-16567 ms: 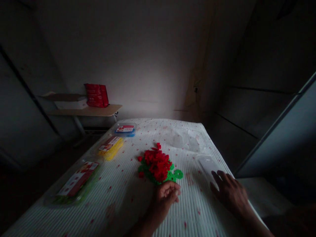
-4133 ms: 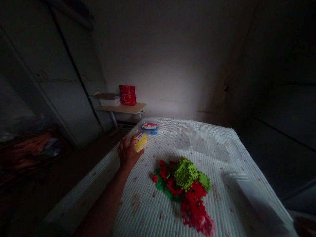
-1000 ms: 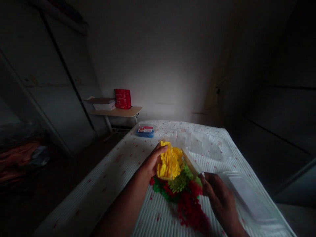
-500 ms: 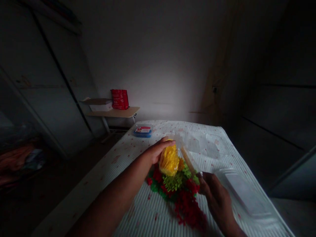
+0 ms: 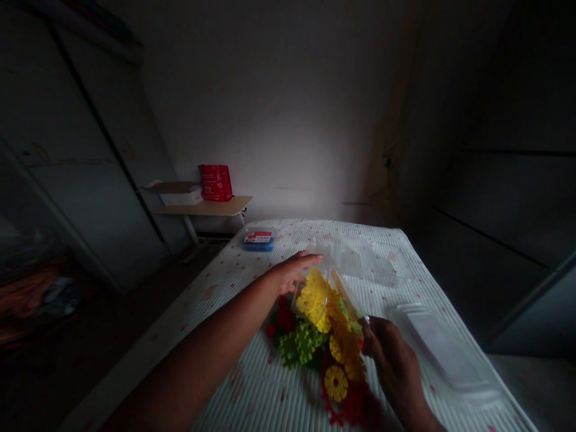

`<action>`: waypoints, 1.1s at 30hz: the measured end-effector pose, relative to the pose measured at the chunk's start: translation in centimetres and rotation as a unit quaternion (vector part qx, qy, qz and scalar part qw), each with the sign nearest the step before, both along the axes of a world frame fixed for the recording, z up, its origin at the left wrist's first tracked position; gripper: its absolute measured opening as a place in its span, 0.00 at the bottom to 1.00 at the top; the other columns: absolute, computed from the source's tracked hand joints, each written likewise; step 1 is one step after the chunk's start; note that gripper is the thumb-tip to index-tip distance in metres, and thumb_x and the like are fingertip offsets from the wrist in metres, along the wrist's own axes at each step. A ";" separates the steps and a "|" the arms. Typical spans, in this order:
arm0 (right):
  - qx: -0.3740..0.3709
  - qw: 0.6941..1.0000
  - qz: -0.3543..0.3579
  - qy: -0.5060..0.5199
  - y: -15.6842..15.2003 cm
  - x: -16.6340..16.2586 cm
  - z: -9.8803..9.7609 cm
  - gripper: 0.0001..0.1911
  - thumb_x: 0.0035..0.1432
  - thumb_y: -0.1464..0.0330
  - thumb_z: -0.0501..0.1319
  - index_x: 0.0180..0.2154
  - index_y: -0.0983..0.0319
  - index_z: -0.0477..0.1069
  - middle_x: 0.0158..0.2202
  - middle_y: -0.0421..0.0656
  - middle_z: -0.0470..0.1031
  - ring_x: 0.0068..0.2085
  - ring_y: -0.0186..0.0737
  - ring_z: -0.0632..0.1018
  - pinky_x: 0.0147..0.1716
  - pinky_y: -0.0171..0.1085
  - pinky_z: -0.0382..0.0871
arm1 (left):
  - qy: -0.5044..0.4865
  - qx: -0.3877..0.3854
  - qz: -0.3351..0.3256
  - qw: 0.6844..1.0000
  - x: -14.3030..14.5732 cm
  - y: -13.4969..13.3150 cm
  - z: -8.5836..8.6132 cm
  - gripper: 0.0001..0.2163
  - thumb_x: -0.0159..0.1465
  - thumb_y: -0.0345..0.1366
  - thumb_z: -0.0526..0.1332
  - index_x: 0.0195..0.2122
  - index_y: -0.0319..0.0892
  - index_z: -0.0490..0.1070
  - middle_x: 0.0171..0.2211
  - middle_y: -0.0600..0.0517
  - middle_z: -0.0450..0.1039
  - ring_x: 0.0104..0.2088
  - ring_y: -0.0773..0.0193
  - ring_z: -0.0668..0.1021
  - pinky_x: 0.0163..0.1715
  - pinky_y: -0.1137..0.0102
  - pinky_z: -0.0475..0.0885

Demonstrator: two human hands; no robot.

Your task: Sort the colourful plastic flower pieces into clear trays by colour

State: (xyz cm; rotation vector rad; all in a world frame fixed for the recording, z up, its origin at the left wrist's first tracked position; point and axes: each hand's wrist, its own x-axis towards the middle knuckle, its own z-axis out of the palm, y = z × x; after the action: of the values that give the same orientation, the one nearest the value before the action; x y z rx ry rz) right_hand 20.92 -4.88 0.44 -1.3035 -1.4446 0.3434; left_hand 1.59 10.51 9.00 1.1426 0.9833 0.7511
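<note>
My left hand [image 5: 293, 273] grips a clear plastic box [image 5: 322, 257], tipped with its mouth downward. Yellow snowflake-shaped plastic pieces [image 5: 315, 297] are spilling out of it. Below lies a heap of green pieces [image 5: 300, 343] and red pieces [image 5: 360, 403], with some yellow ones landing on top. My right hand [image 5: 396, 360] is closed on the edge of a clear plastic lid [image 5: 344, 287], held slanted just right of the box. Part of the heap is hidden behind the falling pieces.
A striped, spotted cover [image 5: 216, 384] spreads under everything. Clear plastic containers [image 5: 382, 264] lie at its far right, another clear lid [image 5: 445, 348] at the right. A labelled box of blue pieces [image 5: 258, 239] sits far left. Beyond, a side table [image 5: 225, 207] bears a red bag [image 5: 216, 183].
The yellow pieces, packed inside the box before, are now pouring out over the green and red heap. Both hands stay in nearly the same place.
</note>
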 end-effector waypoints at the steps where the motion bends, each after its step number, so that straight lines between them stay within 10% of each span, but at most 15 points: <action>1: -0.001 1.000 0.000 -0.004 0.0 0.1 -0.1 0.11 0.60 0.60 0.54 0.37 0.61 0.67 0.28 0.41 0.73 0.26 0.34 0.77 0.23 0.28 0.72 | 0.042 -0.019 0.002 0.999 -0.1 -0.1 0.2 0.22 0.45 0.51 0.67 0.40 0.48 0.70 0.43 0.48 0.69 0.28 0.61 0.73 0.25 0.66 0.70; 19: 0.096 0.977 -0.047 -0.184 0.0 1.7 0.2 0.09 0.62 0.64 0.52 0.40 0.61 0.67 0.33 0.45 0.76 0.29 0.36 0.78 0.26 0.31 0.73 | 0.155 0.011 0.015 0.988 -4.6 -0.8 2.6 0.38 0.45 0.52 0.66 0.58 0.54 0.56 0.60 0.47 0.58 0.45 0.48 0.73 0.33 0.62 0.72; 33: 0.066 0.979 -0.084 -0.172 -0.9 3.9 0.3 0.09 0.59 0.63 0.56 0.38 0.60 0.69 0.32 0.44 0.77 0.27 0.36 0.77 0.21 0.30 0.71 | -0.279 0.077 0.081 0.954 -3.3 -4.1 1.2 0.26 0.54 0.48 0.61 0.51 0.42 0.65 0.46 0.44 0.72 0.37 0.61 0.74 0.34 0.70 0.68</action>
State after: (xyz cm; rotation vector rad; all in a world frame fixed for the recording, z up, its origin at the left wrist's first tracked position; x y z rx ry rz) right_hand 24.78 -5.79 0.77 -1.4121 -1.5970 -0.0952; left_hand -1.71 6.36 10.23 0.9087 0.5479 1.2199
